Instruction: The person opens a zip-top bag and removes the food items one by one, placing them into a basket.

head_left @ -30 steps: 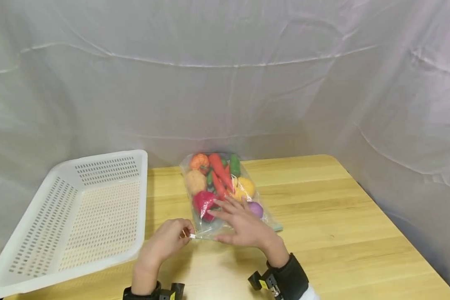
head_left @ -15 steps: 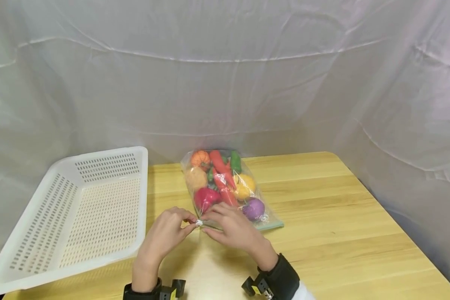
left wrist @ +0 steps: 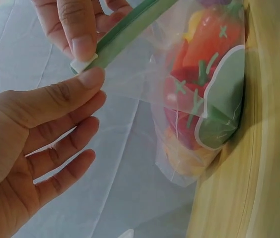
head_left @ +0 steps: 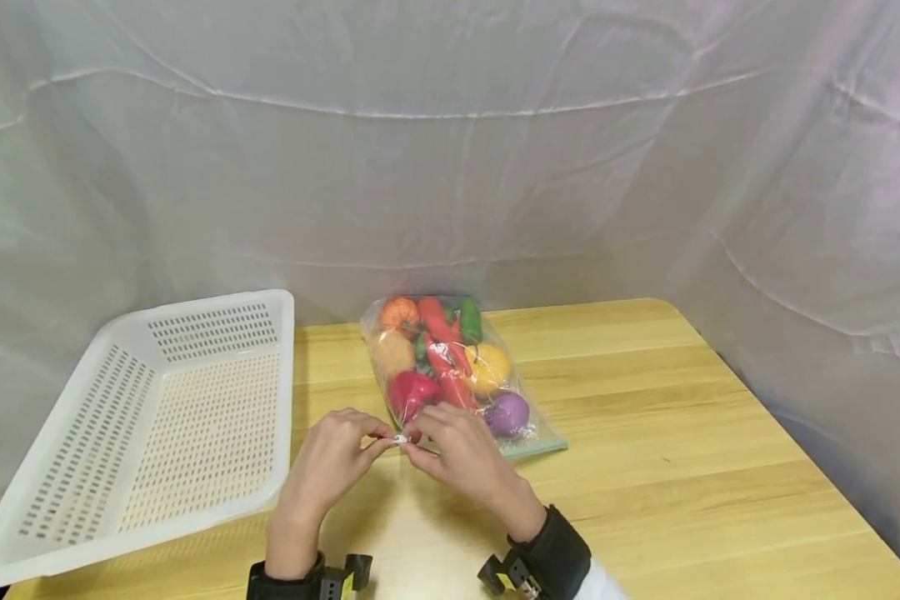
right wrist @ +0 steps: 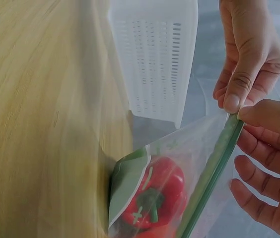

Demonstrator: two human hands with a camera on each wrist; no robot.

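A: Zip bag of toy vegetables lies on the worktop, just right of the white perforated basket

B: Hands?

A: Left hand pinches the white slider tab at the bag's near corner. Right hand pinches the green zip strip right beside it, fingertips nearly touching

B: Contents?

A: Red pepper, carrots, purple piece

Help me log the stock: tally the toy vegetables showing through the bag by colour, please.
Visible through the clear zip bag:
Orange: 3, the pumpkin and two carrots
Red: 1, pepper
Green: 1
Yellow: 1
Purple: 1
Tan: 1
Total: 8; others may be hidden.
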